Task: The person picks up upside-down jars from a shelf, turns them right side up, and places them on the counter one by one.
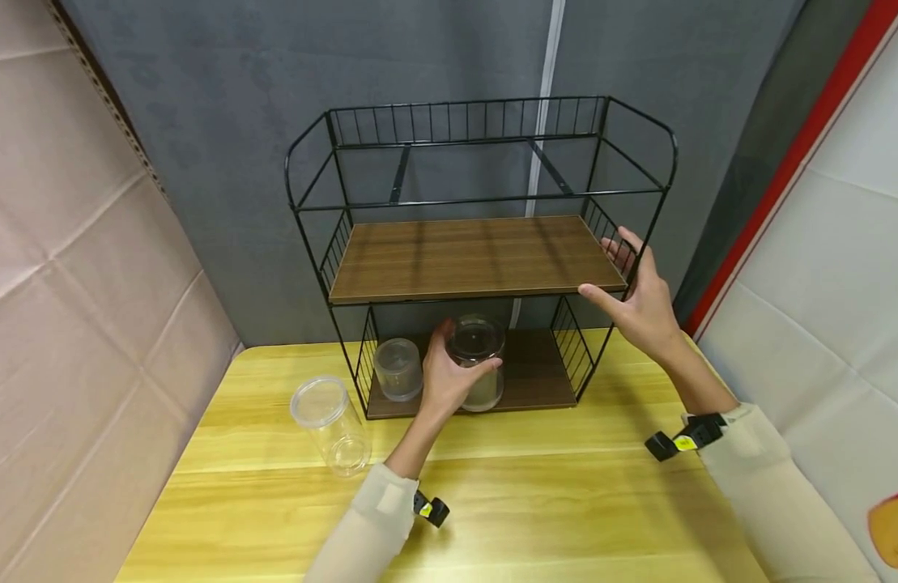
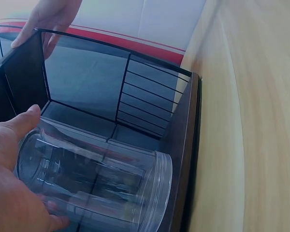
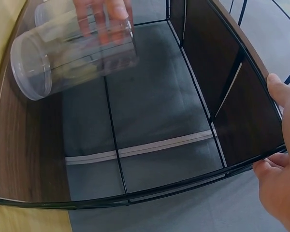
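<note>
My left hand (image 1: 449, 376) grips a clear plastic jar (image 1: 485, 389) at the lower level of a black wire rack (image 1: 485, 194). In the left wrist view, the jar (image 2: 101, 174) has its wider ringed end toward the lower board, with thumb and fingers around the other end. Beside it on that board stands a second clear jar (image 1: 398, 371). My right hand (image 1: 645, 304) holds the rack's right side at the middle shelf, thumb on the front edge and fingers at the side wires. In the right wrist view, the right hand (image 3: 280, 145) spans the dark board's corner.
A third clear jar (image 1: 335, 429) stands on the yellow wooden table (image 1: 536, 502), left of the rack. The middle level has a brown board (image 1: 478, 255); the top level is bare frame. Grey cloth (image 1: 223, 162) hangs behind, with a white panel (image 1: 820, 267) at right.
</note>
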`<state>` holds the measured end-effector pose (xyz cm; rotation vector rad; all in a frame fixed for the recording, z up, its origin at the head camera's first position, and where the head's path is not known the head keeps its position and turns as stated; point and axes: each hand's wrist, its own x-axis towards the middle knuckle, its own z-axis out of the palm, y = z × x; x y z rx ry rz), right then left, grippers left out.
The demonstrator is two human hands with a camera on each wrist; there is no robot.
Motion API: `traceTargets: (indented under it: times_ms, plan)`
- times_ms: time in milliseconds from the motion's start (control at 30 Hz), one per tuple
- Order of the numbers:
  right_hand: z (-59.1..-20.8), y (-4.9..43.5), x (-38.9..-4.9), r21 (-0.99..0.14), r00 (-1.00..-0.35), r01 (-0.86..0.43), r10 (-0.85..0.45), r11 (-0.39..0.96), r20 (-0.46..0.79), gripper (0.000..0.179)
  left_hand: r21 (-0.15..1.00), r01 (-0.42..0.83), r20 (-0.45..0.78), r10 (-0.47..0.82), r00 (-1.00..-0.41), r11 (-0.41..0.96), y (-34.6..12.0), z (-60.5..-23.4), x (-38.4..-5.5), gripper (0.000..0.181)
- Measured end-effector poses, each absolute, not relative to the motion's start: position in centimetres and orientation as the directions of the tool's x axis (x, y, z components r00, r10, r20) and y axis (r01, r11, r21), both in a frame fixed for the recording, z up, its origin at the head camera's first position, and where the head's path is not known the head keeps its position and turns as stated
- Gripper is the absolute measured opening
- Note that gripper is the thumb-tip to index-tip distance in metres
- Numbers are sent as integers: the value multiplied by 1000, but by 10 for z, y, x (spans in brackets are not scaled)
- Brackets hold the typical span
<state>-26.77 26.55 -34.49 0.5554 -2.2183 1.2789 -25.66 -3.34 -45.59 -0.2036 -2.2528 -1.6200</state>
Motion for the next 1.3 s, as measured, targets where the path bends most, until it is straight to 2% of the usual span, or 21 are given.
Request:
traceTargets:
  times_ms: [267, 467, 667, 800, 900, 967, 1100, 1200, 1300]
  plan:
    - [-349, 262, -269, -677, -778, -588, -81, 442, 623, 99, 912, 312, 342, -71, -937, 268, -40, -450, -244, 108]
    - [-349, 261, -264, -697, -805, -549, -68, 461, 590, 100, 937, 306, 318, -50, -947, 172, -44, -442, -235, 105]
    - [-362, 261, -253, -723, -832, -505, -45, 472, 552, 114, 955, 291, 293, -24, -956, 62, -45, -438, -227, 105]
    - [-373, 261, -243, -702, -804, -523, -8, 484, 594, 122, 958, 286, 286, 0, -958, -18, -45, -436, -222, 107]
    - [-378, 262, -233, -646, -744, -570, 14, 507, 668, 120, 959, 271, 273, 19, -962, -84, -47, -434, -217, 111]
    - [-382, 261, -226, -577, -679, -617, 9, 536, 734, 111, 959, 254, 259, 27, -965, -126, -47, -433, -214, 111]
    - [-390, 256, -214, -359, -468, -718, -31, 596, 883, 104, 952, 230, 241, 31, -970, -203, -49, -431, -208, 105]
    - [-394, 247, -205, -196, -298, -788, -83, 584, 951, 94, 939, 207, 224, 33, -974, -273, -49, -428, -203, 98]
    - [-398, 236, -196, -99, -205, -845, -146, 526, 968, 83, 919, 178, 205, 43, -978, -352, -50, -427, -198, 95]
